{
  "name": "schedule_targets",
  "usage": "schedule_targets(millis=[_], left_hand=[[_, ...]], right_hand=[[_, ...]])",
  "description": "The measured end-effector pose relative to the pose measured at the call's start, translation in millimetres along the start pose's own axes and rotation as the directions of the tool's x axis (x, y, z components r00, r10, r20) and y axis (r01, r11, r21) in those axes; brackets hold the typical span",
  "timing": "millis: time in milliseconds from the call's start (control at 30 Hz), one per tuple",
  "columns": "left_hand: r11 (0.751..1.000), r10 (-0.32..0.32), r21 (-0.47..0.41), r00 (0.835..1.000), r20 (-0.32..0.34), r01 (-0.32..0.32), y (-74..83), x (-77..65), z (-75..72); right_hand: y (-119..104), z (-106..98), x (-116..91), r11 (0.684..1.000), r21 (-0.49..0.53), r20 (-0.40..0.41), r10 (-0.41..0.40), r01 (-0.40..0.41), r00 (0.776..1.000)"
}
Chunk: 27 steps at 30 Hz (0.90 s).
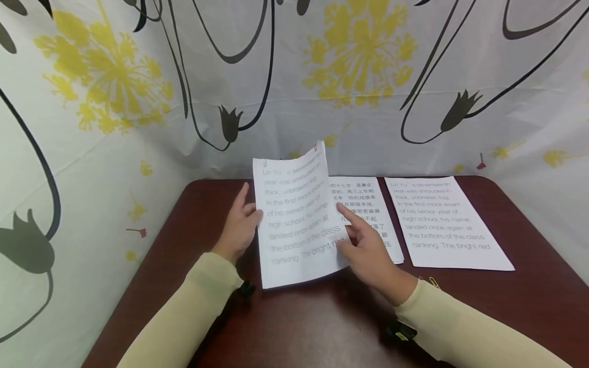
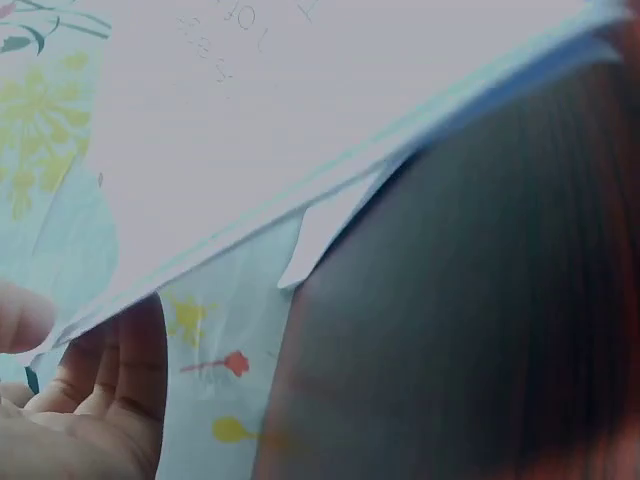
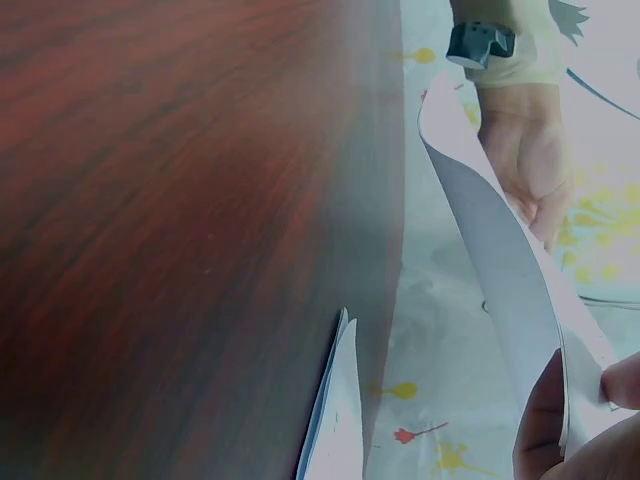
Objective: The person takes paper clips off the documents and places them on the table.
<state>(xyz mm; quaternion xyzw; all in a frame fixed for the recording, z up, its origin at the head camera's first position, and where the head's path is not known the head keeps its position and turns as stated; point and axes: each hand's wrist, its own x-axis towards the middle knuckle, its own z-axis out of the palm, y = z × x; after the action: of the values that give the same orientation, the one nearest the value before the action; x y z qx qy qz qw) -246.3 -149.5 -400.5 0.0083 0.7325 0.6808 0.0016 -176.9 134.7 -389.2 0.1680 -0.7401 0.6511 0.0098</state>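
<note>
A printed paper stack (image 1: 294,230) is held up off the table, tilted and curved, with large English text on its face. My left hand (image 1: 240,225) pinches its left edge between thumb and fingers. At the lower right edge, my right hand (image 1: 368,248) pinches it too, index finger extended. A paper clip (image 1: 265,163) sits at the top left of the sheets, and a reddish paper clip (image 1: 315,148) at the top right. In the left wrist view the left fingers (image 2: 120,380) lie behind the paper; the right wrist view shows the right thumb (image 3: 622,385) on the near side.
Partly hidden behind the raised paper lies a stack with Chinese text (image 1: 386,225). To its right rests another English-text stack (image 1: 442,225). Yellow paper clips (image 1: 433,282) lie on the dark wooden table (image 1: 303,327) beside my right wrist. A flowered curtain (image 1: 294,76) surrounds the table.
</note>
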Motion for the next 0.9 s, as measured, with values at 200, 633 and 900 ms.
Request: schedule_targets(millis=[200,633,900], left_hand=[[0.998,0.022,-0.052,0.998,0.062,-0.019,23.5,-8.0,15.0],[0.989,0.105,-0.107,0.994,0.009,-0.104,51.8,-13.5,39.9],[0.984,0.158,-0.086,0.987,-0.009,-0.158,54.8,-13.1,50.5]], right_hand=[[-1,-12,-12,0.999,-0.01,-0.028,-0.039,0.039,0.999],[-4,-29,-34,0.992,-0.079,-0.071,-0.106,0.101,0.992],[-2,-38,-38,0.996,-0.061,-0.062,-0.062,0.059,0.996]])
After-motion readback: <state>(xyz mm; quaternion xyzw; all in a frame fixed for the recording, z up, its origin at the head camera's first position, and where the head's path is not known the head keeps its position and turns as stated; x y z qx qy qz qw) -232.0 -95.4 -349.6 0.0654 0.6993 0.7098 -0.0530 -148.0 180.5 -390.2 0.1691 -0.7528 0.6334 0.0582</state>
